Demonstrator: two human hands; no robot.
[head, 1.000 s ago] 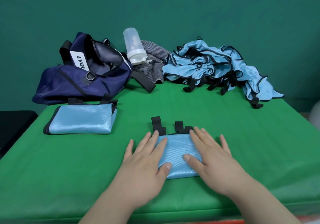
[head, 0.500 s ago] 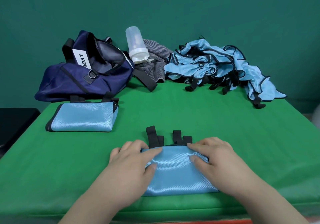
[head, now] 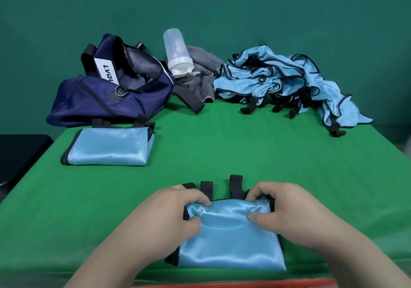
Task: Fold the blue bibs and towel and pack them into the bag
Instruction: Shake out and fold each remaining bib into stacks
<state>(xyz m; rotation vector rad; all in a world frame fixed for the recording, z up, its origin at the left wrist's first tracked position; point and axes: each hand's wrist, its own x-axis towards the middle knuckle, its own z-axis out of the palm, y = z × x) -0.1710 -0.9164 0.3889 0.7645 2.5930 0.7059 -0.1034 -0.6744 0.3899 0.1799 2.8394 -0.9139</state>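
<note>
Gripping folded bib (head: 231,238) at bench near edge: left hand (head: 175,212), right hand (head: 280,212) pinch its far corners. One folded bib (head: 106,146) beside bag (head: 106,100); unfolded pile (head: 278,78) far right, towel (head: 200,74) unfolded, nothing packed.

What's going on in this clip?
A person is folding blue bibs on a green table. The left hand and right hand both pinch the far edge of a folded bib at the near side. A second folded bib lies in front of the navy bag. A pile of unfolded bibs and a grey towel wait at the back.
</note>
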